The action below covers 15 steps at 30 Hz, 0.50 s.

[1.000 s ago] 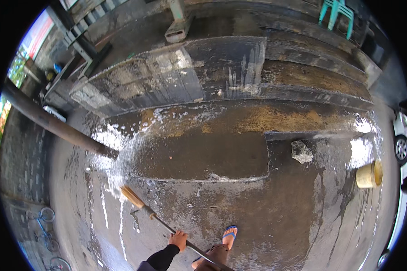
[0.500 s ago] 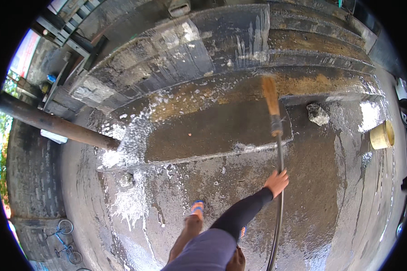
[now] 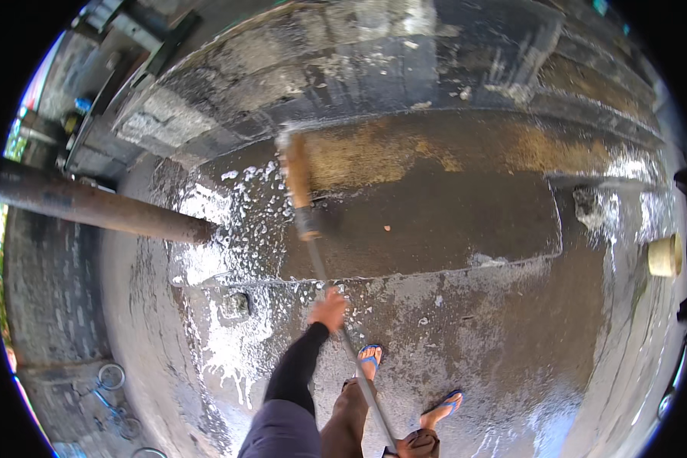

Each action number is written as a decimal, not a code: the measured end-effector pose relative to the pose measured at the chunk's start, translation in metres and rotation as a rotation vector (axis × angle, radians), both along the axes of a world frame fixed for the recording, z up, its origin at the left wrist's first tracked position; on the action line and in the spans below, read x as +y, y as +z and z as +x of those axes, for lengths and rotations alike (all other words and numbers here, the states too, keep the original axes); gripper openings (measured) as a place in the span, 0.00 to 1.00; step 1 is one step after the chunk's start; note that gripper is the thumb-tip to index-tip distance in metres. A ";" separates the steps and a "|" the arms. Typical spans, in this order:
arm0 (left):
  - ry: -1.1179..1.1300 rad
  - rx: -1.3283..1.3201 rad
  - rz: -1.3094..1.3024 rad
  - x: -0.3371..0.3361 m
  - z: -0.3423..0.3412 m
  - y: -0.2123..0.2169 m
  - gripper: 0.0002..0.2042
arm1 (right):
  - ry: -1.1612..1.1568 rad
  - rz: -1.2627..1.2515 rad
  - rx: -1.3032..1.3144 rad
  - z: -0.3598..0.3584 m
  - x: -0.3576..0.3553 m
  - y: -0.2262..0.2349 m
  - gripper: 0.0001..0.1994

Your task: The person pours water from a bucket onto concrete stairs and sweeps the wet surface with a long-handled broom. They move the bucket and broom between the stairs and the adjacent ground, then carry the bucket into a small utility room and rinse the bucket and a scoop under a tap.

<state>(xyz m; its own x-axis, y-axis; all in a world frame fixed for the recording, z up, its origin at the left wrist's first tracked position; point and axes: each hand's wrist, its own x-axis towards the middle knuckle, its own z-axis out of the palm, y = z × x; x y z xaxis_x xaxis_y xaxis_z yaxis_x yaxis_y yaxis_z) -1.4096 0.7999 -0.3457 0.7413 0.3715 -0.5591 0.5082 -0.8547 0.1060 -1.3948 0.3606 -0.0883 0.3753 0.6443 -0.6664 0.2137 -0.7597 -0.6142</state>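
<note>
My left hand [image 3: 329, 309], in a black sleeve, is closed round the grey handle of a long broom [image 3: 318, 263]. From the hand the handle slants down to the lower edge, passing in front of my legs. The broom's brown bristles [image 3: 298, 172] lie on the wet, low concrete step [image 3: 427, 221], near its left part and close to the foot of the wall. They are smeared by motion. White foam patches [image 3: 240, 206] cover the step left of the bristles. My right hand is out of the picture.
A rusty pole [image 3: 122, 214] stands at the left. Rough stones, one grey [image 3: 235, 305] and one at the right [image 3: 588, 208], lie nearby. A yellowish bucket [image 3: 664, 256] is at far right. Steps rise at upper right. My sandalled feet [image 3: 370, 355] stand on wet concrete.
The broom head has swept from the right part of the step to its foamy left part, my left hand moving left with it. My view has shifted too.
</note>
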 end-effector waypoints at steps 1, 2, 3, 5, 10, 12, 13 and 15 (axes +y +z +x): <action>0.170 0.138 0.025 0.034 -0.034 0.010 0.16 | 0.013 -0.128 0.079 -0.018 0.040 -0.003 0.25; 0.165 0.213 0.155 0.061 -0.063 0.025 0.14 | 0.018 -0.078 0.020 -0.027 0.067 0.003 0.25; 0.134 0.243 0.222 0.087 -0.083 0.042 0.13 | 0.049 -0.109 0.053 -0.026 0.085 0.011 0.25; 0.012 0.128 0.318 0.118 -0.104 0.080 0.12 | -0.070 0.083 0.073 -0.017 0.100 0.032 0.25; -0.052 -0.190 0.143 0.076 -0.097 0.144 0.12 | 0.044 0.214 -0.263 -0.036 0.067 0.095 0.26; -0.017 -0.450 0.100 0.055 -0.068 0.129 0.13 | -0.077 0.228 -0.226 -0.051 0.054 0.095 0.25; -0.007 -0.533 0.058 0.047 -0.057 0.115 0.12 | -0.141 0.223 -0.203 -0.054 0.049 0.091 0.25; 0.048 -0.439 0.034 0.040 -0.055 0.084 0.12 | -0.203 -0.186 0.105 -0.047 0.039 0.078 0.26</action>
<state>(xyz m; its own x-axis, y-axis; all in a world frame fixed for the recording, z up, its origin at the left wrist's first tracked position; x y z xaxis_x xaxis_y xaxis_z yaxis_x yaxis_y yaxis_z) -1.4643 0.8403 -0.2620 0.8872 0.4242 -0.1817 0.4606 -0.8380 0.2926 -1.4415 0.3996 -0.0102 0.4071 0.4265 -0.8077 -0.0112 -0.8819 -0.4713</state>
